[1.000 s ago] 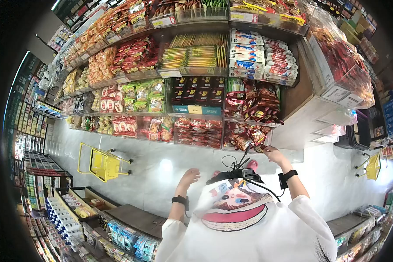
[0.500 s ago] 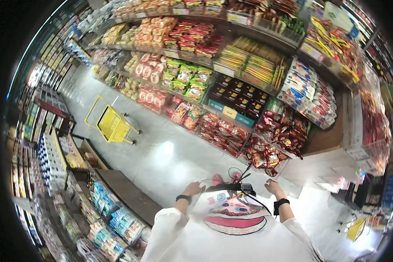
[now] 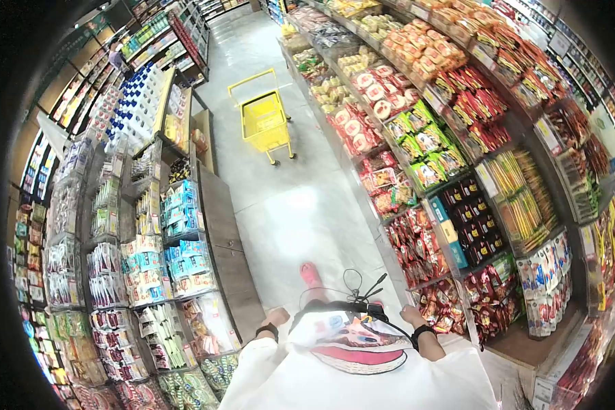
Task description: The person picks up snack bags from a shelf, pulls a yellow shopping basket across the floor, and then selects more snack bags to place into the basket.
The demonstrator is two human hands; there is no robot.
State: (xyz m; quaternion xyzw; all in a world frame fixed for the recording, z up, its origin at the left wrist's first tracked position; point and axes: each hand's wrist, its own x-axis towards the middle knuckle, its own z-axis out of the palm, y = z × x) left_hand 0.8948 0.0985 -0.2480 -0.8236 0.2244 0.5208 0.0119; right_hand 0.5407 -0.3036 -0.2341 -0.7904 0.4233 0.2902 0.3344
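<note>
My left hand (image 3: 275, 317) hangs beside my waist, a dark band on its wrist, near the low cabinet side of the left shelf. Its fingers are curled in, and I see nothing held. On the other side, my right hand (image 3: 411, 315) is also curled with nothing visible in it, close to the red snack packets (image 3: 439, 304) of the right shelf. It too has a dark wristband. Black cables (image 3: 362, 290) loop at my waist between the hands. Ahead in the aisle stands a yellow shopping cart (image 3: 265, 121), apart from both hands.
Shelves of packaged snacks, with green packets (image 3: 427, 140) and dark boxes (image 3: 473, 220), line the right side. Blue-and-white packets (image 3: 184, 208) fill the left shelf above a grey cabinet (image 3: 220, 229). A pale floor (image 3: 287, 212) runs between them. Another person (image 3: 118, 58) stands far left.
My view has turned left, so the aisle now runs straight ahead and the cart appears nearer the middle. One foot has stepped forward. Both hands remain low at my sides.
</note>
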